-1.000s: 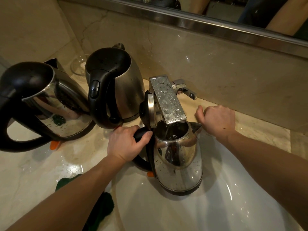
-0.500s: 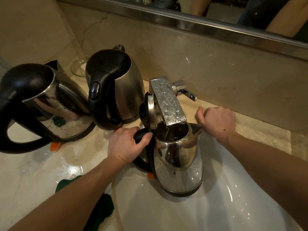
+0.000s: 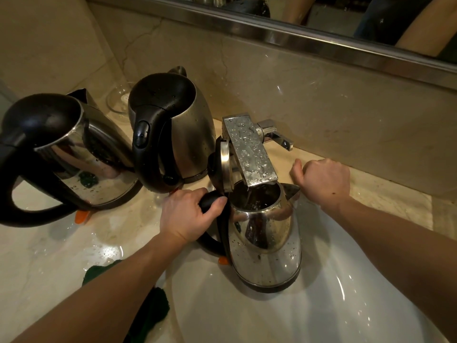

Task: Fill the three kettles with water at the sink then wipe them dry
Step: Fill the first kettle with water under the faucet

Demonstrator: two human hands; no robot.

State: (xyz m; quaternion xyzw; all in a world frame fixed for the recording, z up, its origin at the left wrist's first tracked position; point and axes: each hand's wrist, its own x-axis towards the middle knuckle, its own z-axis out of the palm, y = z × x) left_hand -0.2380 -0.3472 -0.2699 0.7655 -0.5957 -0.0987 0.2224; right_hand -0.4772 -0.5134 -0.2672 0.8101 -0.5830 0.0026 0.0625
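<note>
Head view. Filling step in hand. Left hand [image 3: 189,214] wraps fingers and thumb round the black handle of the steel kettle [image 3: 264,238], which is held over the white sink basin [image 3: 346,305], lid hinged up, mouth directly under the faucet spout [image 3: 249,149]. A thin stream seems to run in; the water level is hidden.

Right hand [image 3: 324,181] is fisted, fingers curled under, resting on the marble counter [image 3: 49,256] beside the kettle's spout, nothing seen in it.

Two other kettles, middle kettle [image 3: 183,134] and far-left kettle [image 3: 74,154], stand lidded on the counter, beaded with drops.

Next, as I judge it: watch the level, reach the faucet lever [image 3: 277,137], shut off, then take the green cloth [image 3: 150,308].

No brand, label or writing is legible anywhere.
</note>
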